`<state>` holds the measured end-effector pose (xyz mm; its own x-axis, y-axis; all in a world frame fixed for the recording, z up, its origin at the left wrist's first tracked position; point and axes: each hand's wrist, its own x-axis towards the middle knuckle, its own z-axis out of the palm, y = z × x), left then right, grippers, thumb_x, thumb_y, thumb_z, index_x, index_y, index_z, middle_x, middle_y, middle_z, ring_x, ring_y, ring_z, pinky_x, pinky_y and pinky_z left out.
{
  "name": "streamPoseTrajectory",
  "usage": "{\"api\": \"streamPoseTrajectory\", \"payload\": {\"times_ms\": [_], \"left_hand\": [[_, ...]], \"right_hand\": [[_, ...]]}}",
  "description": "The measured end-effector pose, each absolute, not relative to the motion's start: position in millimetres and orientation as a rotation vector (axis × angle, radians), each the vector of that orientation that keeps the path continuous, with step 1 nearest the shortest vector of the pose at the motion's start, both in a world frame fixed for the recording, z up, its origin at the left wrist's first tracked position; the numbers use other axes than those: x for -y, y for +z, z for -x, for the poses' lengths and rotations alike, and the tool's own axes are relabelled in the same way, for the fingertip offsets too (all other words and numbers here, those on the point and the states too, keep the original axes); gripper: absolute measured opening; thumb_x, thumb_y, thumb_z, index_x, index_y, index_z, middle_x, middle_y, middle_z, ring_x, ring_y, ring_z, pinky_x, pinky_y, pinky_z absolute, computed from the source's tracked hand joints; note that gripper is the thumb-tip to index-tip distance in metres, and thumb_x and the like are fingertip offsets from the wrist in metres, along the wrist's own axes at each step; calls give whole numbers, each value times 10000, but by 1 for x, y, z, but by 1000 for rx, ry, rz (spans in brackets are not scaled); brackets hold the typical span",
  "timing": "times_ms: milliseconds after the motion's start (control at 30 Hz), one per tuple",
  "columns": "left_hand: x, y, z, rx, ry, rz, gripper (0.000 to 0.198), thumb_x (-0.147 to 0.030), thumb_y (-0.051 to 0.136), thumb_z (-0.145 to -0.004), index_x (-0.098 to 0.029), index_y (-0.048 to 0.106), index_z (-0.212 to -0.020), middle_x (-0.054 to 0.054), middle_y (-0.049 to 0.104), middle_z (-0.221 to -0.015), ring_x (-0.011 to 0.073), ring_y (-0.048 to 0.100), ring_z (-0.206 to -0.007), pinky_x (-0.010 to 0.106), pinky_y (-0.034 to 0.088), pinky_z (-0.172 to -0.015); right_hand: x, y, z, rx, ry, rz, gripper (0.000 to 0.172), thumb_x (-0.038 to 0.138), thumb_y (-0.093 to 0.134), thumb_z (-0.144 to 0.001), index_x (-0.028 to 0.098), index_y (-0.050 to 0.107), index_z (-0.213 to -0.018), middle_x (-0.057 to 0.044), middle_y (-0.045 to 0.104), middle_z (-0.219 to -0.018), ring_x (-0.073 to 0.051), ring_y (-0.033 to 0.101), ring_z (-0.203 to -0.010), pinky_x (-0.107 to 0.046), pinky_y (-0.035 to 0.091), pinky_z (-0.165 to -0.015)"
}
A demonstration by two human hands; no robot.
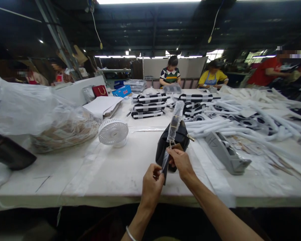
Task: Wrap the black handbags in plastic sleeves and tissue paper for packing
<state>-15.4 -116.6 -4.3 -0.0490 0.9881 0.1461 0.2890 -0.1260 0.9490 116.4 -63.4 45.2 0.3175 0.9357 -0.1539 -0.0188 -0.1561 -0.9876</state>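
A black bag [161, 144] stands on the table in front of me. A clear plastic sleeve [176, 120] wraps the upright strap or handle on it, and a gold-coloured metal piece [191, 137] shows at its right side. My left hand [152, 183] pinches the lower part of a dark narrow strip [165, 170], which hangs before the bag. Higher up, the fingers of my right hand [182, 163] close on the same strip, beside a brown tag [177, 146] and a thin white cord [170, 144]. Whether the strip is a tag or a strap, I cannot tell.
A white fan [113, 132] stands left of the bag, near a plastic bag of brown pieces [65, 135] and a dark bottle [11, 152]. Right is a grey tape dispenser [227, 154]. Behind lie stacked black-and-white bundles [149, 106] and white tubes [215, 126]. Several people work beyond.
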Motion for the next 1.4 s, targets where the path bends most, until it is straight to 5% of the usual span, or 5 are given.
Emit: {"api": "streamPoseTrajectory", "payload": {"times_ms": [333, 700, 900, 1167, 1400], "left_hand": [[135, 2, 36, -1240, 1160, -2542, 249, -36, 440, -871, -211, 607, -813, 18, 586, -703, 136, 550, -607, 242, 418, -571], [73, 26, 3, -831, 928, -955, 559, -710, 507, -820, -158, 570, -877, 32, 624, -691, 153, 613, -607, 263, 499, -553], [70, 17, -12, -839, 896, -767, 595, -743, 661, -661, -187, 514, -814, -109, 427, -473, 8, 187, -303, 150, 112, -306], [65, 12, -15, -997, 1073, -905, 621, -763, 706, -562, -195, 482, -676, -121, 328, -392, 20, 207, -301, 157, 128, -313], [68, 6, -18, -1067, 1093, -910, 570, -719, 698, -592, -191, 514, -703, -135, 283, -396, 12, 172, -315, 136, 112, -326]], "right_hand": [[63, 35, -113, 779, 1167, 1371, 412, 556, 763, -598, 178, 605, -570, 11, 538, -454, -114, 469, -403, -246, 407, -393], [63, 36, -111, 843, 1250, 1321, 461, 602, 682, -670, 223, 454, -539, 88, 351, -390, -69, 276, -317, -229, 176, -338], [63, 40, -120, 1033, 1063, 1430, 429, 535, 619, -725, 198, 514, -481, 20, 471, -458, -96, 376, -414, -248, 258, -409], [63, 43, -123, 1140, 1147, 1415, 440, 485, 548, -791, 205, 491, -456, 37, 413, -407, -84, 310, -395, -243, 234, -418], [101, 56, -234, 1412, 726, 1575, 380, 482, 540, -845, 192, 649, -626, 5, 584, -561, -141, 521, -551, -251, 377, -550]]}}
